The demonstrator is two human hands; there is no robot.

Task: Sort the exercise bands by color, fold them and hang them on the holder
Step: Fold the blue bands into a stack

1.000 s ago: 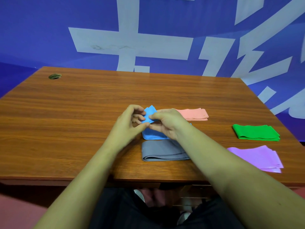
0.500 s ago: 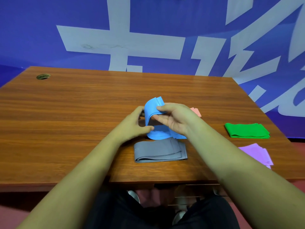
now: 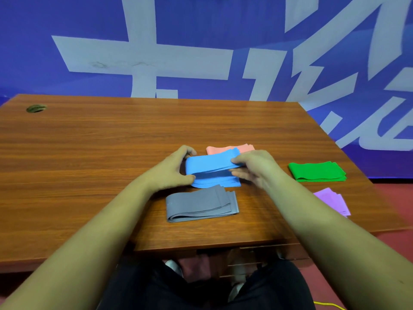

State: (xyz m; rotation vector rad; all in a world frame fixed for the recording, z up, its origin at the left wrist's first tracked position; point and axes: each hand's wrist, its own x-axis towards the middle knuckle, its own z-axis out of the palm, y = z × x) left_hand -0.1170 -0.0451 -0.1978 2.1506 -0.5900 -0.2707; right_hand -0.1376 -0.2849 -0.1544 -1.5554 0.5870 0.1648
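Note:
A blue band (image 3: 210,168) lies folded in layers at the middle of the wooden table (image 3: 89,153). My left hand (image 3: 172,171) grips its left fold. My right hand (image 3: 254,166) pinches the top layer's right end, holding it stretched flat over the lower layers. In front of it rests a folded grey band (image 3: 201,203). A folded pink band (image 3: 223,149) peeks out behind the blue one. At the right lie a folded green band (image 3: 317,171) and a purple band (image 3: 333,201), partly hidden by my right forearm. No holder is in view.
A round cable hole (image 3: 35,108) sits at the table's far left corner. A blue wall with large white characters (image 3: 156,57) rises right behind the table. My legs are under the near edge, over a red floor (image 3: 391,191).
The blue band's raised loop has been pulled to the right and laid over the lower layers. My right hand moved right with it; the left hand stayed at the left fold.

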